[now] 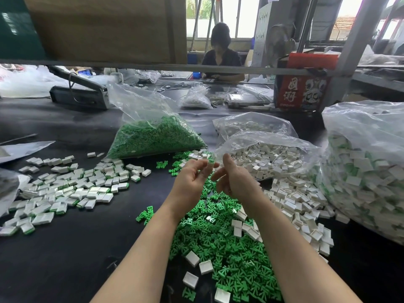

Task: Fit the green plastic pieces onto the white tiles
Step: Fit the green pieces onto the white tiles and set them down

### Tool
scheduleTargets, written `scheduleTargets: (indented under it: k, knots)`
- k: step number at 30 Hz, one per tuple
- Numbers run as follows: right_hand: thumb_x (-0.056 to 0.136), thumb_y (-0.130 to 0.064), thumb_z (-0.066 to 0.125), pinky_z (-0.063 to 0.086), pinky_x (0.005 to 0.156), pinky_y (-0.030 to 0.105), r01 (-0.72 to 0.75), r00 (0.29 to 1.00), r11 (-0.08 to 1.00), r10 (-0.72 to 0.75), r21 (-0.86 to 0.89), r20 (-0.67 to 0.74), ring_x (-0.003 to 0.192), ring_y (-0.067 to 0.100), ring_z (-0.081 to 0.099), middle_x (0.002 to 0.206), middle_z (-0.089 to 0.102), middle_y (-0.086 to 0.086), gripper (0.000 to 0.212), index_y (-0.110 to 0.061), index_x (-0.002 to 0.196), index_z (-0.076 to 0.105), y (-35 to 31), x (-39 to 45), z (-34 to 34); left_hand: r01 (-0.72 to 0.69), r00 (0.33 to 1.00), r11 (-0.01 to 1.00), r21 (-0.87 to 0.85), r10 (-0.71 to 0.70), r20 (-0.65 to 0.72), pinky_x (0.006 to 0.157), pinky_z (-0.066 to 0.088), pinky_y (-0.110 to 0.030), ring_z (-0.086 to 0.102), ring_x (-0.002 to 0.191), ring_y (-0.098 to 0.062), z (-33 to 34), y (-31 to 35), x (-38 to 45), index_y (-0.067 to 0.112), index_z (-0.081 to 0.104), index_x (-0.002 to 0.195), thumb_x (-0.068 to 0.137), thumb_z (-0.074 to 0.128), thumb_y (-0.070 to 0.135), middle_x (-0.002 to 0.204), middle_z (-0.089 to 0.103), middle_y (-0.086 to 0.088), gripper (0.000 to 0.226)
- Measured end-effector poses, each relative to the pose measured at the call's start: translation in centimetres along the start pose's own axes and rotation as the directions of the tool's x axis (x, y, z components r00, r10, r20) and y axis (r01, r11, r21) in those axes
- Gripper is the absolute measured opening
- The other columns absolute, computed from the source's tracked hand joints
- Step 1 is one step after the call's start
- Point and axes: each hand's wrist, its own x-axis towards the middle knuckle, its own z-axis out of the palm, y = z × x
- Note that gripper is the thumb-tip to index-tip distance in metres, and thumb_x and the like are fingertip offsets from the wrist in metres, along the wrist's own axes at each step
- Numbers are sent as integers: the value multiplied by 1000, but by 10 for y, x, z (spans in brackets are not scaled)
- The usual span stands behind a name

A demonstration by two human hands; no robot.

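A black tabletop (65, 248) in a workshop carries clear bags: green pieces (153, 136), white tiles (269, 158). The left hand (192, 178) pinches a tile (210, 165); the right hand (234, 178) hangs loose.

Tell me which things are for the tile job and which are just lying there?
For the job: green pieces, white tiles, finished tiles, tile pinched in the left hand, right hand.
Just lying there: red box, grey machine.

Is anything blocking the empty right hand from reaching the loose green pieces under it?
Nothing visible does. The right hand hangs over the pile of green pieces with open air between; only a few white tiles lie scattered on the pile.
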Motion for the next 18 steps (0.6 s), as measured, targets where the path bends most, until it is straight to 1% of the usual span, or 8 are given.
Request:
scheduleTargets:
  k: [2,5,7,9,11,13,15,18]
  knots:
    - [99,-61,23,36,44,18,-35,996,995,27,94,86,46,6,48,60,64,-3,68,-9,91,66,2,1,1,-2,1000,998,59,2,0,91,42,-13,57,106,-11,2,0,1,12,66,115,98,52,30,109,54,-2,29]
    - [96,-66,24,28,46,23,-51,987,984,23,170,159,50,10,43,64,61,3,70,-12,90,67,5,3,1,2,1000,999,38,-2,-3,92,43,-12,58,106,-11,2,1,1,9,66,113,98,53,26,110,52,-2,26]
    - [97,-64,26,26,48,25,-47,983,976,8,214,181,51,11,43,62,59,2,66,-13,89,66,7,4,1,-10,1000,1000,22,10,10,94,44,-16,59,105,-9,1,3,0,12,67,110,98,54,25,111,54,-2,22]
    - [98,-59,29,24,49,27,-50,980,964,-3,260,199,52,13,42,59,58,1,59,-13,85,64,7,5,1,-25,999,999,30,24,26,92,43,-17,58,101,-7,2,5,0,12,68,106,98,55,23,109,56,-2,18]
    - [98,-56,32,24,50,28,-45,975,960,-18,277,220,52,14,42,59,58,2,55,-13,82,61,8,5,2,-37,998,999,37,35,56,84,44,-16,58,89,-6,2,8,0,11,67,100,99,54,18,102,58,-6,16]
    - [101,-51,32,26,51,28,-38,971,955,-33,293,235,54,14,43,60,57,3,53,-11,80,60,8,4,3,-13,994,999,-43,18,108,70,46,-24,56,69,-12,3,12,-1,6,66,93,102,49,13,83,59,-10,21]
    - [102,-48,32,27,51,28,-43,970,949,-35,314,239,55,15,44,62,57,5,52,-9,80,59,7,3,4,35,993,988,-149,-17,119,59,45,-25,52,56,-10,6,14,-3,6,65,89,103,43,10,65,59,0,26]
    - [103,-46,32,29,52,27,-40,967,948,-43,317,251,57,16,45,67,58,8,53,-6,84,59,7,2,5,84,996,969,-231,-72,60,49,43,-19,48,47,-6,9,17,-3,15,68,83,100,43,6,55,58,9,32]
